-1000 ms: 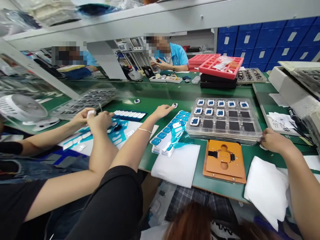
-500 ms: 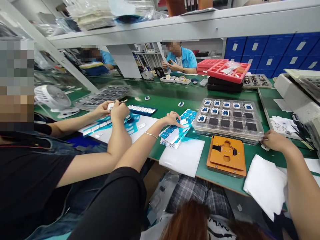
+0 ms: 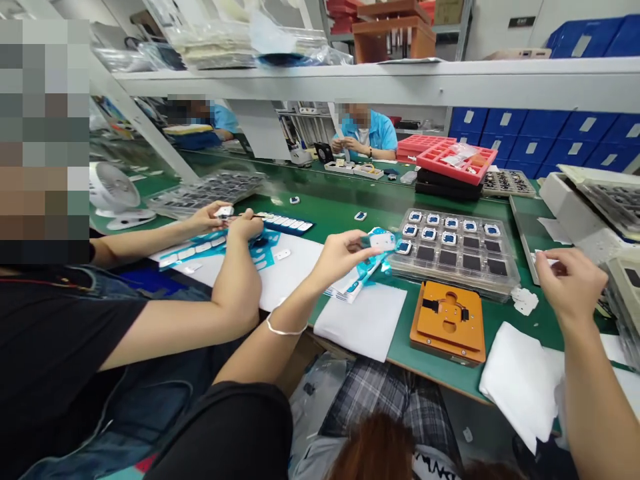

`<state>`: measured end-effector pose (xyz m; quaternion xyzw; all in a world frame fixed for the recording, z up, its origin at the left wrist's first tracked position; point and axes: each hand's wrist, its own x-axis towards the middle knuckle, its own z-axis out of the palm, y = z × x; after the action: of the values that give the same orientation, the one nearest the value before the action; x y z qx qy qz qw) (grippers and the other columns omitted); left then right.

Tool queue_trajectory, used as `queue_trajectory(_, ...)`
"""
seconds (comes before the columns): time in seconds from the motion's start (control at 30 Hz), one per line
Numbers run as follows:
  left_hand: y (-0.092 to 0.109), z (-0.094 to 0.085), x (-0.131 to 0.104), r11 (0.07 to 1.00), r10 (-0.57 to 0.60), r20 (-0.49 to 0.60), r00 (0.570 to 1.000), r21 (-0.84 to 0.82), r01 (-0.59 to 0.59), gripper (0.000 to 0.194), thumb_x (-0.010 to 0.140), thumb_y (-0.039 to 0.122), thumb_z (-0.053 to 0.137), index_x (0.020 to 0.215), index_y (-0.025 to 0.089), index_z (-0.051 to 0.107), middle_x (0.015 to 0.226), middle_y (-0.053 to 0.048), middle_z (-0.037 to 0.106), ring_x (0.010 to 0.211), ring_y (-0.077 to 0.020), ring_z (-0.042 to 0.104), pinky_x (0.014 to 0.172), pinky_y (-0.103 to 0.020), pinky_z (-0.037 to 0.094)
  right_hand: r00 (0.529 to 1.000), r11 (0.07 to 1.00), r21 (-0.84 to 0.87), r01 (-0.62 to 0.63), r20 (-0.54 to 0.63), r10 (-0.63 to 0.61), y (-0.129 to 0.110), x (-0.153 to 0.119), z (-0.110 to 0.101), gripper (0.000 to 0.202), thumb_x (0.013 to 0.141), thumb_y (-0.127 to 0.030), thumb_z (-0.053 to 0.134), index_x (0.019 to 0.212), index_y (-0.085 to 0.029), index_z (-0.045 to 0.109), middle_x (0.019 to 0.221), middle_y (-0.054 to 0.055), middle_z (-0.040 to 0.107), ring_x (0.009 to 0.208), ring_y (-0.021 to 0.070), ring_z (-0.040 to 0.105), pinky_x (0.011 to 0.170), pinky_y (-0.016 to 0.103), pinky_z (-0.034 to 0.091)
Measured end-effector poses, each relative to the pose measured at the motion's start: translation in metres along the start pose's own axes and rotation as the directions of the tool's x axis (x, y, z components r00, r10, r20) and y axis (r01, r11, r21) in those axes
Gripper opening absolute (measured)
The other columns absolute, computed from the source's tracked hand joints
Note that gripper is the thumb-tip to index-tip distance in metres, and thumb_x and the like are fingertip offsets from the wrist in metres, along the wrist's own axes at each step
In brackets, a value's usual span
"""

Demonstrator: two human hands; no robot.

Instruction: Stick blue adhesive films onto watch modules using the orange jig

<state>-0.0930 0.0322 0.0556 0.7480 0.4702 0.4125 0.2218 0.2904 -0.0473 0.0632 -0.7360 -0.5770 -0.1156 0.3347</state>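
Note:
My left hand point(image 3: 345, 257) pinches a blue film sheet point(image 3: 373, 257) bearing a white part point(image 3: 383, 241), raised above a stack of sheets point(image 3: 345, 291). On the right, my right hand point(image 3: 573, 283) is raised with thumb and fingertips together on a small white piece point(image 3: 545, 259). Between the hands lies a clear tray point(image 3: 515, 270), holding several white-and-blue parts and dark squares. An orange fixture point(image 3: 450, 323) sits in front of the tray. White scraps point(image 3: 525, 301) lie near the tray's right corner.
At the left a co-worker's hands point(image 3: 243, 227) work over blue film beside mine. White cloth point(image 3: 520, 380) lies at the front right, a white sheet point(image 3: 363, 323) at the front middle. Red trays point(image 3: 457, 159) are stacked behind; a fan point(image 3: 115, 187) stands far left.
My left hand has lifted off the stack with the film and white part, nearer to me. My right hand has risen from the table beside the tray, uncovering the scraps.

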Motion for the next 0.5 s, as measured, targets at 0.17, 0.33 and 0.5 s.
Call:
queue_trajectory(0.17, 0.051, 0.025, -0.029, 0.93, 0.36, -0.052, 0.931, -0.06, -0.363, 0.052, 0.084, 0.057, 0.066, 0.055, 0.015, 0.055, 0.052, 0.002, 0.055, 0.051, -0.0083, 0.047, 0.051, -0.022, 0.036, 0.804, 0.585, 0.636, 0.503, -0.095, -0.588, -0.097, -0.042, -0.005, 0.011, 0.087, -0.032, 0.06, 0.081, -0.025, 0.066, 0.086, 0.007, 0.071, 0.08, 0.0223, 0.067, 0.073, 0.038, 0.056)
queue_trajectory(0.33, 0.07, 0.035, -0.046, 0.837, 0.544, -0.032, 0.838, -0.054, -0.545, 0.043, 0.091, 0.049, 0.062, 0.064, 0.015, 0.061, 0.056, 0.001, 0.06, 0.053, -0.0091, 0.05, 0.055, -0.023, 0.04, 0.789, 0.555, 0.692, 0.461, -0.033, -0.614, -0.135, -0.066, -0.012, 0.012, 0.086, -0.022, 0.064, 0.096, -0.023, 0.058, 0.092, 0.005, 0.062, 0.085, 0.0185, 0.061, 0.072, 0.033, 0.053)
queue_trajectory(0.5, 0.071, 0.036, -0.052, 0.777, 0.619, 0.013, 0.785, -0.158, -0.61, 0.036, 0.092, 0.045, 0.061, 0.069, 0.018, 0.065, 0.06, -0.001, 0.066, 0.056, -0.0108, 0.053, 0.065, -0.028, 0.047, 0.799, 0.56, 0.756, 0.338, 0.083, -0.595, -0.127, -0.07, -0.016, 0.031, 0.083, -0.031, 0.072, 0.108, -0.025, 0.055, 0.106, 0.008, 0.061, 0.095, 0.0211, 0.061, 0.076, 0.034, 0.055)
